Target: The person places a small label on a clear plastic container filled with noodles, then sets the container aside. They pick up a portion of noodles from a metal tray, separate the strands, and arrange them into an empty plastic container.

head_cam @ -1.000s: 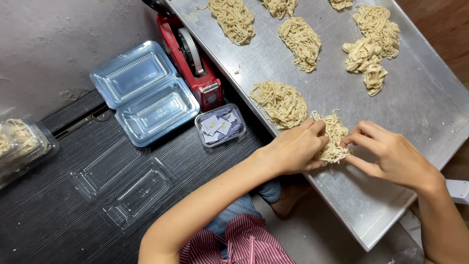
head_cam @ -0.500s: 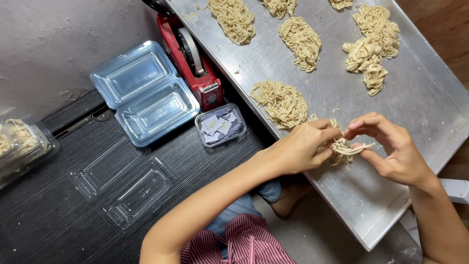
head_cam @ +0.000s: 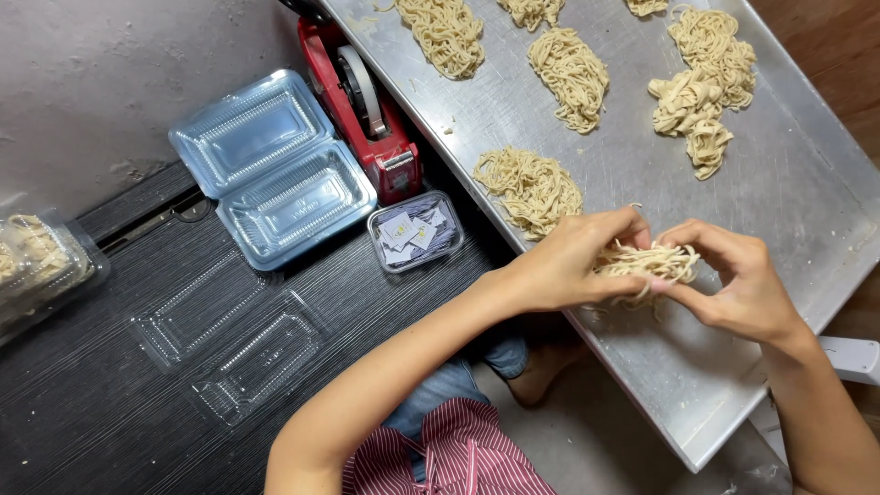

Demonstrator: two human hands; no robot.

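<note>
Both hands meet over the near part of a broad metal tray [head_cam: 807, 192], its surface dull, scratched and dusted with flour. Between them hangs a small bundle of noodles [head_cam: 649, 263], pale yellow, thin and stringy, its loose strands drooping just above the tray. The left hand [head_cam: 568, 266] curls around the bundle's left end, its fingers [head_cam: 616, 227] bent and pinching the strands against the thumb. The right hand [head_cam: 738, 284] closes on the other end, its fingers [head_cam: 701, 234] arched over the top and pinching the strands as well.

Just beyond the left hand lies a loosely heaped noodle nest [head_cam: 532, 188], flat and tangled. Farther up the tray sit an oblong noodle portion [head_cam: 570, 75], a larger noodle mound [head_cam: 447, 35] near the tray's upper edge, and a cluster of thicker, ribbon-like noodle folds [head_cam: 701, 96] to the right.

Beside the tray's left rim stands a red tape dispenser [head_cam: 367, 115] with a grey roll. Near it rests a small clear tub of paper slips [head_cam: 414, 232]. An open clear plastic clamshell box [head_cam: 270, 170], ribbed and bluish, lies on the dark, finely grooved counter [head_cam: 92, 412], with two flat transparent lids [head_cam: 225, 353] nearer the person. A closed box holding noodles [head_cam: 37, 261] shows at the left edge. A red-and-white striped garment [head_cam: 458, 458] appears at the bottom.
</note>
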